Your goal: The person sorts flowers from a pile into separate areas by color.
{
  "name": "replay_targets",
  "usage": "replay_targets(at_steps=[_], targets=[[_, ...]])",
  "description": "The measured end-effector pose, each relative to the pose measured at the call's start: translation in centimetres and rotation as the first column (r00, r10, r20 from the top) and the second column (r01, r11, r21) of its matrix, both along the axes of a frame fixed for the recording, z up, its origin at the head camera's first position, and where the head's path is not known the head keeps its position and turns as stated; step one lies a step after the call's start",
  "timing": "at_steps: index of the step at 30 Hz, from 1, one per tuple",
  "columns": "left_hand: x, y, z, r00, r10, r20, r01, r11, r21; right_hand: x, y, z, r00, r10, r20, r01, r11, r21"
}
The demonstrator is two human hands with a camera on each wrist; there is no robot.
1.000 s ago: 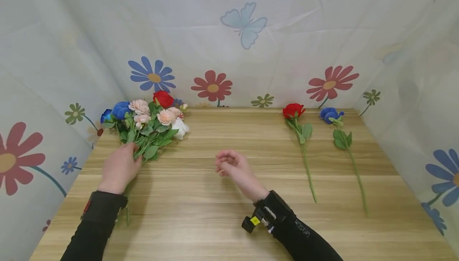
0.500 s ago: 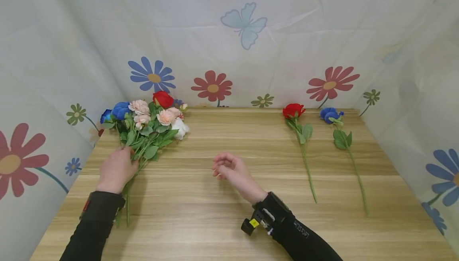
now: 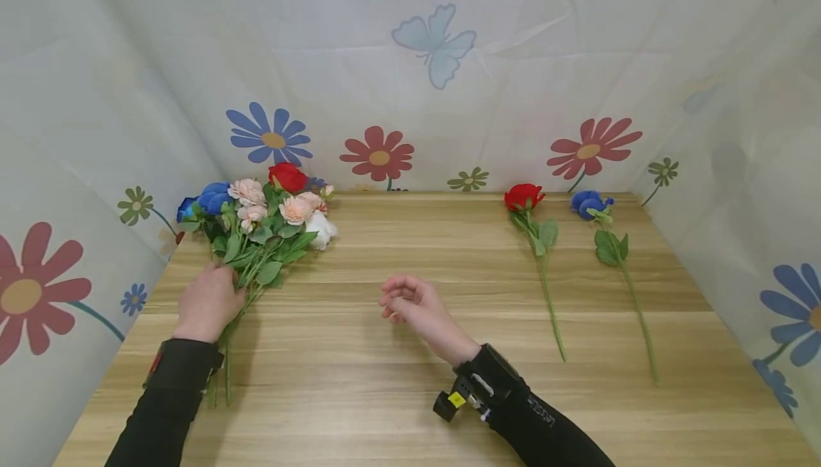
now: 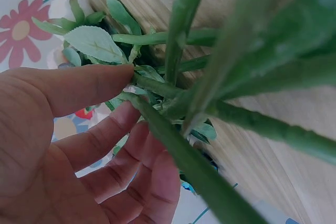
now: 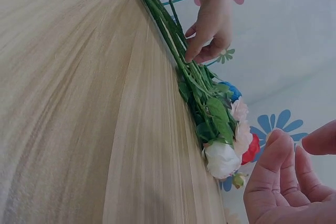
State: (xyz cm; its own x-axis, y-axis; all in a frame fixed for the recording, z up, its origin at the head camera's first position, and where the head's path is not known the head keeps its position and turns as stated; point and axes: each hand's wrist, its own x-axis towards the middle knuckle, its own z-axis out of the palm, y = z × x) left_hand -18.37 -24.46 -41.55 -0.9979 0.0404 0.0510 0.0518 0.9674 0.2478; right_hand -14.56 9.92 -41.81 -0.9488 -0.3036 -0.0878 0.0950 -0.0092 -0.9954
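Note:
A bunch of flowers (image 3: 263, 239) in blue, pink, red and white lies at the back left of the table. My left hand (image 3: 208, 303) is at its green stems (image 4: 178, 150). In the left wrist view, thumb and index finger pinch a stem near the crossing point, the other fingers loosely bent. Further along, the stem ends (image 3: 227, 381) show past the wrist. My right hand (image 3: 417, 310) hovers over the middle of the table, fingers loosely curled around nothing. The right wrist view shows its fingertips (image 5: 278, 142) apart from the thumb.
On the right side of the wooden table (image 3: 449, 239) lie a single red rose (image 3: 524, 197) and a single blue flower (image 3: 590, 205), stems towards me. A printed curtain (image 3: 487, 117) closes off the back and both sides.
My left hand has shifted slightly left and towards me along the stems, showing more of their ends. The bunch lies where it was. My right hand drifted slightly left.

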Motion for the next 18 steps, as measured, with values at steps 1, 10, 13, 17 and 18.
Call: replay_targets(at_steps=[1,10,13,17,18], targets=[[0.0,0.0,0.0,1.000,0.000,0.006,0.000,1.000,0.001,0.0,0.0,0.0,1.000,0.001,-0.001,-0.001,1.000,0.003],[0.3,0.0,0.3,0.999,-0.012,0.033,0.010,0.998,0.057,0.0,0.1,-0.3,1.000,0.019,-0.004,-0.019,1.000,0.004],[0.4,0.0,0.6,0.999,-0.021,0.036,0.017,0.996,0.089,-0.1,0.1,-0.4,1.000,0.020,-0.003,-0.020,1.000,0.009],[0.4,0.0,0.9,0.999,-0.031,0.026,0.028,0.993,0.119,0.0,0.2,-0.5,1.000,0.018,0.006,-0.018,1.000,0.015],[0.4,0.0,1.0,0.999,-0.031,0.022,0.028,0.992,0.124,0.0,0.2,-0.5,1.000,0.016,0.008,-0.016,1.000,0.015]])
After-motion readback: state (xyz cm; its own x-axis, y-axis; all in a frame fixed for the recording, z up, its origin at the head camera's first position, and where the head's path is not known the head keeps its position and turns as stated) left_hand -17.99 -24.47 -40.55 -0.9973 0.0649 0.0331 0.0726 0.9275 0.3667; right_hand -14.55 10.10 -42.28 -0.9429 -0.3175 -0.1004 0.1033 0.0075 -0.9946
